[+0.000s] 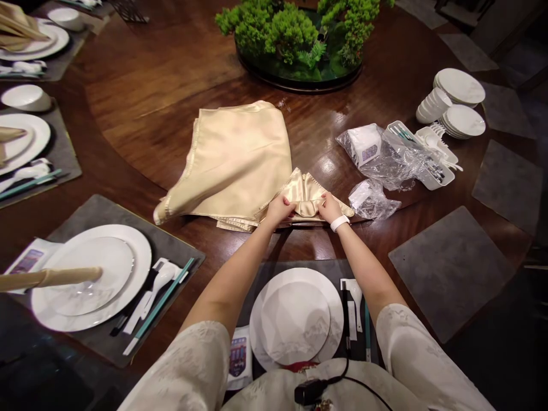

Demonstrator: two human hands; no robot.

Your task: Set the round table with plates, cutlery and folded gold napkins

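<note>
Between my two hands is a gold satin napkin [306, 191], gathered into pleats in the middle and fanned out at its top. My left hand [280, 209] pinches its left side. On the right side, my right hand [329, 206], with a white band at the wrist, pinches the cloth too. A pile of flat gold napkins [244, 154] lies just left of and behind my left hand. Below my hands stands a large white plate with a smaller plate [295, 322] on it.
Chopsticks and a white spoon [355, 294] lie right of the plate. Plastic-wrapped packs [372, 197], a cutlery tray [443, 180] and stacked white dishes [464, 121] stand to the right. A green planter [299, 80] sits at the back. A rolled napkin [51, 278] rests on the left plate.
</note>
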